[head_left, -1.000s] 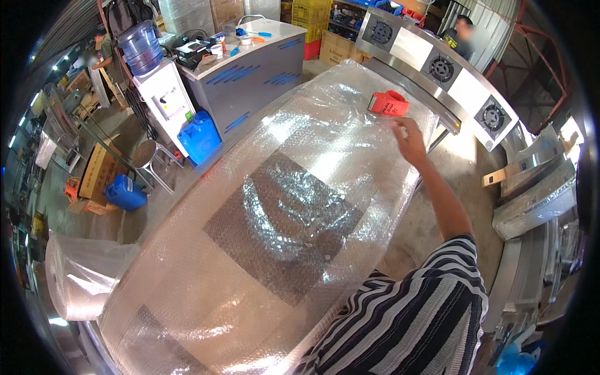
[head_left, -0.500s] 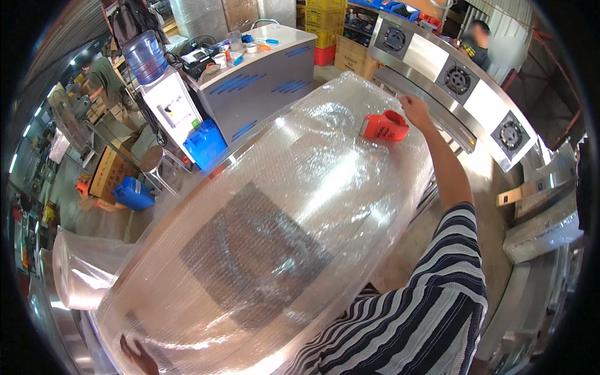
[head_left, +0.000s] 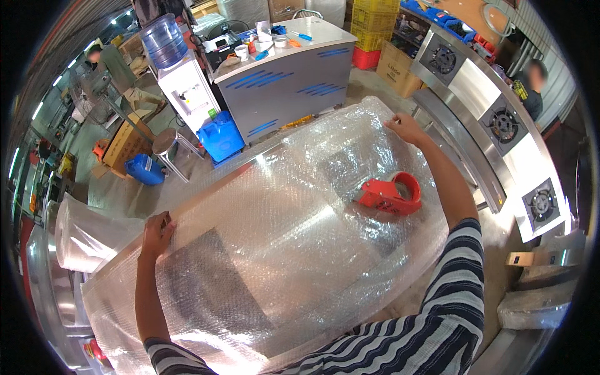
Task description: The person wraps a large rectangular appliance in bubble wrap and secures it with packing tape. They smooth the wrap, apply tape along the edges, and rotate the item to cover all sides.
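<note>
A large sheet of clear bubble wrap (head_left: 275, 206) covers a long flat piece in front of me. A dark square panel (head_left: 206, 281) shows through it at the near left. My left hand (head_left: 159, 234) is at the sheet's far left edge, fingers curled on the film. Near the far right corner, my right hand (head_left: 406, 129) pinches the wrap, thumb and fingers together. A red tape dispenser (head_left: 390, 195) lies on top of the wrap, nearer my right hand than my left.
A stainless counter with several gas burners (head_left: 503, 125) stands at the right. Beyond the wrap are a grey desk (head_left: 281, 81), a water dispenser (head_left: 187, 94), a blue jerrycan (head_left: 220, 137) and a stool (head_left: 166, 142). A bubble wrap roll (head_left: 87, 234) sits at left. Two people are in the background.
My left hand has come up from the near left end to the sheet's far left edge. My right hand stays at the far right corner. The head view has shifted.
</note>
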The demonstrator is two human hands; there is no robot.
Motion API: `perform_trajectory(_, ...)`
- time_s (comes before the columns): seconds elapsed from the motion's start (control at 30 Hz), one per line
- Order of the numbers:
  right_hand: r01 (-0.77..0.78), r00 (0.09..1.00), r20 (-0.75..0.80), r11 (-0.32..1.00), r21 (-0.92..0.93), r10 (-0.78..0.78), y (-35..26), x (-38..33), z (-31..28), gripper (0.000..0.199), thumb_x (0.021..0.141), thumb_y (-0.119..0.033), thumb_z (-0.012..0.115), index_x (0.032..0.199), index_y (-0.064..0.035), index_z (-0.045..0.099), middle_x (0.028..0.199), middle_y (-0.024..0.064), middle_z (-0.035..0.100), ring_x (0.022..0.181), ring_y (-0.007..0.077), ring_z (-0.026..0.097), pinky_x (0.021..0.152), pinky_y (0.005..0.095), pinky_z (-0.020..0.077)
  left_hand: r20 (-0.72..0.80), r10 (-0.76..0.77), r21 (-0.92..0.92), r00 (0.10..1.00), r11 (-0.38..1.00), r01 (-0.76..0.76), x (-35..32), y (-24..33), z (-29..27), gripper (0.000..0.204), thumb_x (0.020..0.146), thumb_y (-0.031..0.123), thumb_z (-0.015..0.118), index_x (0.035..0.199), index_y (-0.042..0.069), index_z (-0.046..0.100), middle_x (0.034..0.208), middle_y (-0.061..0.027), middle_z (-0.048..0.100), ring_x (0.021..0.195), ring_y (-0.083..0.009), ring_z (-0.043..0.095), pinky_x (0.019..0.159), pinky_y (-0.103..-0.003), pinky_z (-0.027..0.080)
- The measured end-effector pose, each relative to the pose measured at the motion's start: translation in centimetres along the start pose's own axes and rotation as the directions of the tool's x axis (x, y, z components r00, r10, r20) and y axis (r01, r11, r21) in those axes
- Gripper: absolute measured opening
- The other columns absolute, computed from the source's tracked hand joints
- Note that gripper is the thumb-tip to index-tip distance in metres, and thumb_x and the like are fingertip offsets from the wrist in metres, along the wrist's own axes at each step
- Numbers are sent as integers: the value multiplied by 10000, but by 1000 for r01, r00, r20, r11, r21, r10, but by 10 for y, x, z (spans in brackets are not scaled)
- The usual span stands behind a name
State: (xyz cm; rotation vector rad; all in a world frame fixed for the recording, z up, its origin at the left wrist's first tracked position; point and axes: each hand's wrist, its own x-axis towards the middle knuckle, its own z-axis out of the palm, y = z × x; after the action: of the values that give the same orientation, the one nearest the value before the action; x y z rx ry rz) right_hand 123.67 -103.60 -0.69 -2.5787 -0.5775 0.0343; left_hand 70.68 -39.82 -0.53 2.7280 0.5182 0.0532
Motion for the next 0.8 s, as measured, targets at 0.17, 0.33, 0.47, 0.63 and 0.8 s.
perform_trajectory(0.17, 7, 1000, 12, 997, 71, -8, 16, 0, 4, 529, 879, -497, 737, 978, 20, 688, 970, 206, 724, 940, 327, 691, 846, 423, 517, -242, 239, 200, 940, 961, -192, 11, 25, 6, 322, 951, 317, 699, 1144, 61, 674, 1064, -153, 636, 1002, -364, 609, 856, -479, 501)
perform_trajectory(0.33, -38, 996, -73, 998, 42, 41, -9, -6, 3, 589, 806, -530, 811, 901, 29, 648, 888, 191, 704, 856, 313, 674, 795, 422, 509, -272, 148, 145, 951, 983, -112, -7, 4, 24, 333, 921, 330, 730, 1101, 59, 656, 1027, -151, 620, 969, -364, 600, 824, -471, 510)
perform_trajectory(0.47, -97, 994, 62, 994, 54, 93, -11, -1, -4, 648, 745, -574, 848, 894, 27, 654, 894, 199, 712, 865, 326, 682, 791, 424, 515, -208, 55, 113, 977, 993, -32, -9, 13, 17, 367, 907, 357, 740, 1083, 48, 647, 978, -146, 577, 955, -367, 573, 803, -481, 492)
perform_trajectory(0.63, -7, 984, -179, 996, 91, 23, -3, 1, 7, 637, 703, -566, 888, 835, 12, 656, 852, 167, 685, 818, 273, 644, 735, 394, 503, -210, 171, 226, 963, 967, -122, -4, 17, 18, 373, 916, 355, 725, 1066, 29, 624, 906, -153, 538, 905, -376, 561, 787, -483, 468)
perform_trajectory(0.8, -92, 965, 256, 990, 109, 61, -8, 16, -14, 557, 797, -476, 854, 909, 20, 626, 858, 137, 619, 807, 218, 563, 718, 377, 462, -178, 203, 226, 963, 961, -160, 0, 22, 14, 332, 945, 327, 699, 987, 21, 579, 869, -182, 566, 847, -404, 568, 755, -495, 465)
